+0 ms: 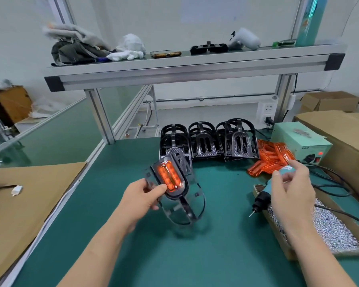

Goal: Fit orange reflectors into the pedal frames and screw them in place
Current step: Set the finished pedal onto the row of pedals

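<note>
My left hand (142, 195) grips a black pedal frame (180, 201) above the green mat, tilted, with an orange reflector (169, 176) seated in its oval plate. My right hand (291, 189) holds a teal electric screwdriver (263, 198) whose black nose and bit point down to the left over the edge of a screw box. A heap of loose orange reflectors (272, 157) lies behind my right hand. Several empty black pedal frames (207, 140) stand in a row at the back of the mat.
A cardboard box of silver screws (327, 228) sits at the right. A pale green power supply (298, 141) with black cables stands behind it, beside large cartons (344, 129). An aluminium shelf (191, 67) spans overhead. Brown cardboard (19, 204) covers the left side.
</note>
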`<state>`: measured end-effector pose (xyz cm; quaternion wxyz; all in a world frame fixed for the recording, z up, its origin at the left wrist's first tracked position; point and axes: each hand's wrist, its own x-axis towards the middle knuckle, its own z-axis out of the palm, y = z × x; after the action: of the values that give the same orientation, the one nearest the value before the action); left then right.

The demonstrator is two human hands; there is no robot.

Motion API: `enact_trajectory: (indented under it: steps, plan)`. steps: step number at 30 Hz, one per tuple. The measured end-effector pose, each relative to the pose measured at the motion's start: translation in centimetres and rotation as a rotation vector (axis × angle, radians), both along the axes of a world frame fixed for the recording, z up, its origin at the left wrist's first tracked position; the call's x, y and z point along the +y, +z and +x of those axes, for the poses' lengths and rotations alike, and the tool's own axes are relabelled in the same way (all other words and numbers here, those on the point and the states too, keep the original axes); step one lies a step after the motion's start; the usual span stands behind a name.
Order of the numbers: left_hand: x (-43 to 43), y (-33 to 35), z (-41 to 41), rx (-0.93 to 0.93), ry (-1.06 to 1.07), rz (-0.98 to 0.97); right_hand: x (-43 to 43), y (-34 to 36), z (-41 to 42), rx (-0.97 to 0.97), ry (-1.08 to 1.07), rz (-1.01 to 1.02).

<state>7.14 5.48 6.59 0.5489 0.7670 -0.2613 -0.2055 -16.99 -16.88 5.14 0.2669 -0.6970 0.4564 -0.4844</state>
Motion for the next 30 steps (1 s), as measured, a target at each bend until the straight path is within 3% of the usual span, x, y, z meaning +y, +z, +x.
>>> enact_trajectory:
  steps: [7,13,18,23,30]
  plan:
    - [0.9,-0.9,1.3,0.122,0.091,-0.166,8.3,-0.8,4.3,-0.112,0.401,-0.237]
    - [1.8,-0.8,3.9,0.227,0.164,-0.319,11.1,-4.2,7.0,0.199,0.720,-0.272]
    - [2.3,-0.9,6.8,0.353,0.350,-0.552,10.5,-5.3,8.6,0.490,0.796,-0.283]
    - [1.5,-1.0,9.9,0.505,0.609,-0.743,9.6,-5.8,9.1,0.398,0.804,-0.223]
    - [-1.5,0.5,14.4,0.570,0.748,-0.761,8.8,-5.9,9.3,0.296,0.837,-0.084]
